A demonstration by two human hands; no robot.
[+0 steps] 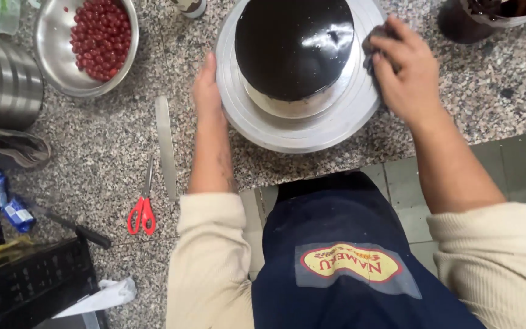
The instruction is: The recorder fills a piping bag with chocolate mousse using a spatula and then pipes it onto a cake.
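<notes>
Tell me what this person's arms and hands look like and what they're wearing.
Both hands, left hand and right hand, are bare, no gloves. Cream ribbed knit sleeves are pushed up past the forearms. A dark blue apron with a yellow and red oval patch covers the front.

Your round dark chocolate cake (293, 45) shines mirror-glossy on a brushed, matt grey metal turntable (287, 131), standing on a speckled, polished granite bench (105, 146) beside a shiny steel bowl (53, 67).

Glossy dark chocolate cake (293, 45) sits upright, centred on the round silver turntable (299, 131); the turntable's rim touches the left fingers (207, 70), and a dark clump (372, 45) lies under the right fingers (394, 42), just beside the cake.
</notes>
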